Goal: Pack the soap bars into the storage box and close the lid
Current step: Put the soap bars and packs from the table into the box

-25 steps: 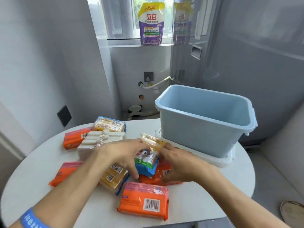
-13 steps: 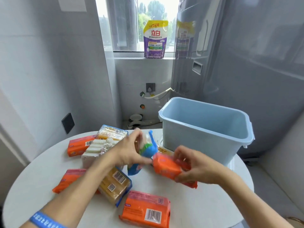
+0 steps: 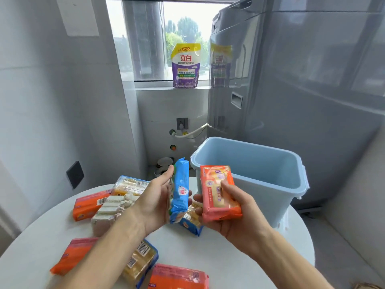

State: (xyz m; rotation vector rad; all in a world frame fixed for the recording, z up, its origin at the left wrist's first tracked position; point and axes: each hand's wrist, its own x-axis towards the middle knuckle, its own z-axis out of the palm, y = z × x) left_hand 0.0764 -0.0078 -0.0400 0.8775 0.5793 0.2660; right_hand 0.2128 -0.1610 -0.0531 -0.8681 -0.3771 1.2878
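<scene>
My left hand [image 3: 155,200] holds a blue-wrapped soap bar [image 3: 180,189] upright above the table. My right hand [image 3: 231,217] grips an orange-pink soap bar [image 3: 216,192], raised just left of the light blue storage box [image 3: 250,178]. The box stands open and looks empty, resting on its white lid [image 3: 284,221]. Several wrapped soap bars lie on the white round table [image 3: 239,257]: an orange one [image 3: 88,205], a yellow one [image 3: 131,185], a white pack [image 3: 110,211], a yellow-blue bar [image 3: 191,221], another yellow one [image 3: 141,262], and orange ones [image 3: 73,255] [image 3: 179,278] in front.
A purple detergent pouch [image 3: 186,65] stands on the window sill. A tall grey refrigerator [image 3: 302,80] rises behind the box. Grey walls close in at the left, with a dark socket plate [image 3: 75,174]. A hose and wall outlet [image 3: 182,123] sit below the window.
Both hands picked a soap bar off the pile and lifted it: the left raised the blue bar upright, the right raised the orange-pink bar toward the box. The camera tilted up.
</scene>
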